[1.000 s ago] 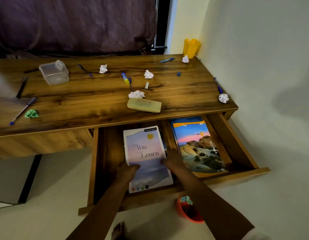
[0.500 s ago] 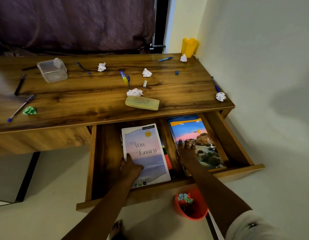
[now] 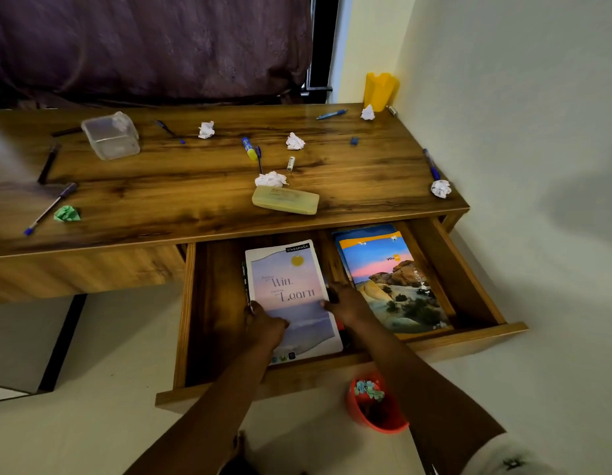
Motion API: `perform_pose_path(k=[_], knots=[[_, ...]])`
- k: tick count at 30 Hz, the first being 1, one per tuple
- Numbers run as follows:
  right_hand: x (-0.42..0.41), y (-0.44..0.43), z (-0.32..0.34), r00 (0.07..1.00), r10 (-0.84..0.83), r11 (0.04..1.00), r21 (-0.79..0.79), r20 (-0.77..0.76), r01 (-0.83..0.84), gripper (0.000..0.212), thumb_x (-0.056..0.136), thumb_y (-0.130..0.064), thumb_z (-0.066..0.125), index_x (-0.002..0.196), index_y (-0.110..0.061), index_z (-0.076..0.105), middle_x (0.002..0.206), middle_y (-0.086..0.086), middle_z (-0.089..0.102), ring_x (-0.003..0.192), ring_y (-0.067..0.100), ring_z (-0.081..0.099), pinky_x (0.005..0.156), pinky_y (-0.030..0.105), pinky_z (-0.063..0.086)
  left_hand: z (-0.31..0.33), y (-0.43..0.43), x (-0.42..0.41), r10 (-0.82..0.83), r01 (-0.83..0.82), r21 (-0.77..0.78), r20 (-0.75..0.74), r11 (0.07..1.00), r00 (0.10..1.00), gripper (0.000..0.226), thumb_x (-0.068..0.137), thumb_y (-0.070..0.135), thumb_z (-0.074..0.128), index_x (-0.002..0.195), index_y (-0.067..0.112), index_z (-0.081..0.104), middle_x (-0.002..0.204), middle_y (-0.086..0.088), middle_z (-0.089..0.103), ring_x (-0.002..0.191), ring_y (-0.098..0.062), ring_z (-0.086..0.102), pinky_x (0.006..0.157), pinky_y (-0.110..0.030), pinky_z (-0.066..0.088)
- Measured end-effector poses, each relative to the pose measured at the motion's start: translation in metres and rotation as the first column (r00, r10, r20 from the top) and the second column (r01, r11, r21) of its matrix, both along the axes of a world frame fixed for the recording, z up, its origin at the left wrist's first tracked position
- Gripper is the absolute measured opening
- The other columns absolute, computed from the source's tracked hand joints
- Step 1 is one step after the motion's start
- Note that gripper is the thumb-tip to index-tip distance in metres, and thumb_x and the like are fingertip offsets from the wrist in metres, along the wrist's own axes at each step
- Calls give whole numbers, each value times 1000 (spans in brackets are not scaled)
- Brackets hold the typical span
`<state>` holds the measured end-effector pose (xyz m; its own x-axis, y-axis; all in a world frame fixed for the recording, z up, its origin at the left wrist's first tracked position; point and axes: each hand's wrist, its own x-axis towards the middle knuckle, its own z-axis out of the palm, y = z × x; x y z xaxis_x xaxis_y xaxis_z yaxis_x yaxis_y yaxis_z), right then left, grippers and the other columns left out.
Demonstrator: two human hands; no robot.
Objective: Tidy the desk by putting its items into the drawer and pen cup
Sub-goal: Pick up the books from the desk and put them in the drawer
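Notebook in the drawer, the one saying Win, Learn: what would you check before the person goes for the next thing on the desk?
1. The notebook lies flat inside the drawer: ok.
2. Hands free: not ok; the left hand grips its left edge and the right hand holds its right edge.
3. Room left in the drawer: ok; bare wood shows left of the notebook.
4. The pen cup stands upright at the far right corner of the desk: ok.
5. Desk cleared: not ok; pens, paper balls and a yellow case lie on it.
6. What lies under the notebook: cannot tell.
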<state>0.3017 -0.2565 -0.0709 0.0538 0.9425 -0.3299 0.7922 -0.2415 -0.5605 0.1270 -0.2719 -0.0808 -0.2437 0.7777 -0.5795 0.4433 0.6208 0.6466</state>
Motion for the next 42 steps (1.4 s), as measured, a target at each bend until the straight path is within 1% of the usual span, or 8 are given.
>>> perform_pose_path(k=[8,15,19,22,25,31,37,42], knots=[[-6,-5,-7,997,-40,995,-89,60,45,68,79,-28,74,137,-12,43,134,12,55,120,32,53,96,36,45,1,-3,-10,-161,161,-8,-101,987,982,78,86,10,62,149,10,15,149,-17,29,126,-36,43,99,-40,44],[-6,-5,1,982,34,994,-107,186,-14,52,85,-32,66,130,-12,49,130,12,57,117,31,55,96,38,46,13,-29,-21,-597,577,-185,-399,796,696,82,90,38,56,150,9,9,156,-15,13,141,-34,21,114,-43,23],[-16,-37,23,924,75,995,34,374,-95,47,94,-32,52,137,-18,40,134,10,52,119,29,53,96,38,47,30,-51,-23,-452,604,45,-620,796,642,72,94,57,34,149,15,18,157,-11,16,145,-29,13,117,-42,13],[-16,-93,36,953,92,937,300,288,-181,51,95,-43,43,142,-25,36,138,4,50,126,24,49,107,42,39,37,-89,-34,-407,711,265,-669,651,622,74,90,63,22,150,20,19,158,-4,16,146,-22,11,117,-37,-2],[9,-142,21,928,62,850,469,367,-241,58,96,-55,26,144,-23,35,147,3,42,137,22,37,116,45,17,25,-133,-51,-358,779,339,-743,528,565,71,91,63,27,143,16,39,150,-6,36,141,-23,27,116,-46,11],[49,-152,-11,818,109,829,402,565,-388,63,94,-52,31,148,-21,21,156,0,17,141,23,26,118,43,1,10,-140,-49,-238,745,375,-785,552,572,64,89,54,40,141,16,43,150,-8,37,142,-24,27,116,-51,15],[41,-122,-11,823,45,833,434,567,-344,72,92,-54,33,151,-20,8,157,4,12,144,24,17,115,47,9,10,-113,-47,-163,742,387,-821,547,548,60,94,48,33,146,17,33,153,-7,31,142,-24,25,114,-46,13],[36,-74,-2,832,80,862,381,549,-334,66,96,-54,19,151,-18,10,160,2,-5,148,19,-5,116,45,-3,11,-64,-50,-196,740,358,-815,569,546,62,94,47,31,149,18,25,155,-6,23,143,-25,22,112,-47,14]])
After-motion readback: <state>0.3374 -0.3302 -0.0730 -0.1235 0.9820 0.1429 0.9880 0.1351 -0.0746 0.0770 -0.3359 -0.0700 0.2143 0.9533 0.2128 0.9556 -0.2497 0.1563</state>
